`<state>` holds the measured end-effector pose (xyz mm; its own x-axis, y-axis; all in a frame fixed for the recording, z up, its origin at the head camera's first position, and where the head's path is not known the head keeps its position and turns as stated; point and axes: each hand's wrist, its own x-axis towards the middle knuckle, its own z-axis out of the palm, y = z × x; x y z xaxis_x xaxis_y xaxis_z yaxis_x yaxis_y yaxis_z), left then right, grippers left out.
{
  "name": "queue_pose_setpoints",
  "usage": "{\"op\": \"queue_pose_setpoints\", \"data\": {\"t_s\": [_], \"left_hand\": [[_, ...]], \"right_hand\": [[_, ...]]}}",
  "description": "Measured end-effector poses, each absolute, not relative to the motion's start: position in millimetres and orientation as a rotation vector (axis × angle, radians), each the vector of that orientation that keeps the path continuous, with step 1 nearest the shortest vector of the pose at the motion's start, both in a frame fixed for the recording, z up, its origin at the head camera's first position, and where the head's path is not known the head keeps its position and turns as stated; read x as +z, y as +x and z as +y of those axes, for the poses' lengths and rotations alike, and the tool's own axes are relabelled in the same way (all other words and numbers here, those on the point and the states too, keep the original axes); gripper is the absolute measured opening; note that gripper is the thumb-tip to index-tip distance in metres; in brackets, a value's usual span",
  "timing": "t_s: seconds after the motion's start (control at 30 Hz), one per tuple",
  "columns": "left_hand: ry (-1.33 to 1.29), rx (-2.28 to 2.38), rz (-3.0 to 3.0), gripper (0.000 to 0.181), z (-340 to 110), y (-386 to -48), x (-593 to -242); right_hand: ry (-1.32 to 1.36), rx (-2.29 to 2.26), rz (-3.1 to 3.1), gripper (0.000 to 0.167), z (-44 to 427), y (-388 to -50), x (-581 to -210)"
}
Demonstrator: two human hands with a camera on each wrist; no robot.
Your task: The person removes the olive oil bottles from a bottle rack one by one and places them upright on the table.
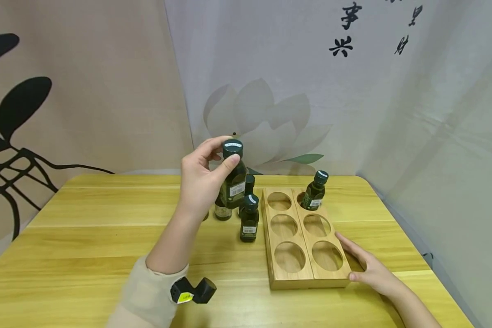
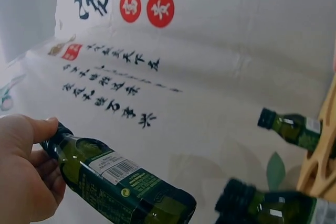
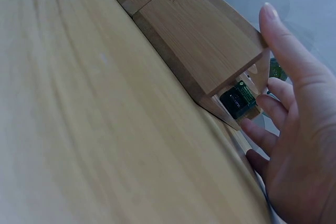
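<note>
My left hand (image 1: pixel 198 177) holds a small dark green glass bottle (image 1: pixel 234 182) by its capped neck, raised above the table. In the left wrist view that bottle (image 2: pixel 123 179) slants, with a barcode label facing the camera. My right hand (image 1: pixel 373 271) touches the right side and near corner of a wooden rack (image 1: pixel 291 284) with round holes. From the right wrist view, its fingers lie loosely against the rack's side (image 3: pixel 199 35), thumb extended. One similar bottle (image 1: pixel 314 193) stands tilted in the rack's far right hole; the other holes hold nothing.
Left of the rack a green bottle (image 1: pixel 249 223) stands on the wooden table (image 1: pixel 86 237). Behind it are more bottles (image 1: pixel 222 212), partly hidden by the raised bottle and left hand. A printed cloth (image 1: pixel 270 54) hangs behind the table.
</note>
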<state>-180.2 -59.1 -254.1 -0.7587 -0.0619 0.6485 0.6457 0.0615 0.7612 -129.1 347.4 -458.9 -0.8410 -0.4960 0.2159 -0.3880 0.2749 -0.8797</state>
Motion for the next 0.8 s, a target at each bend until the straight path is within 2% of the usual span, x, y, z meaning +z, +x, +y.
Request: {"op": "queue_pose_setpoints", "data": {"t_s": [0.3, 0.8], "left_hand": [[-0.536, -1.754, -1.839, 0.028, -74.7, -182.9, -273.5], [-0.364, -1.707, -2.070, 0.033, -83.3, -187.8, -335.4]], "right_hand": [[-0.831, -1.631, 2.425, 0.078, 348.5, -128.3, -460.1], [-0.834, -1.624, 2.430, 0.077, 345.8, -127.8, -458.0]]}}
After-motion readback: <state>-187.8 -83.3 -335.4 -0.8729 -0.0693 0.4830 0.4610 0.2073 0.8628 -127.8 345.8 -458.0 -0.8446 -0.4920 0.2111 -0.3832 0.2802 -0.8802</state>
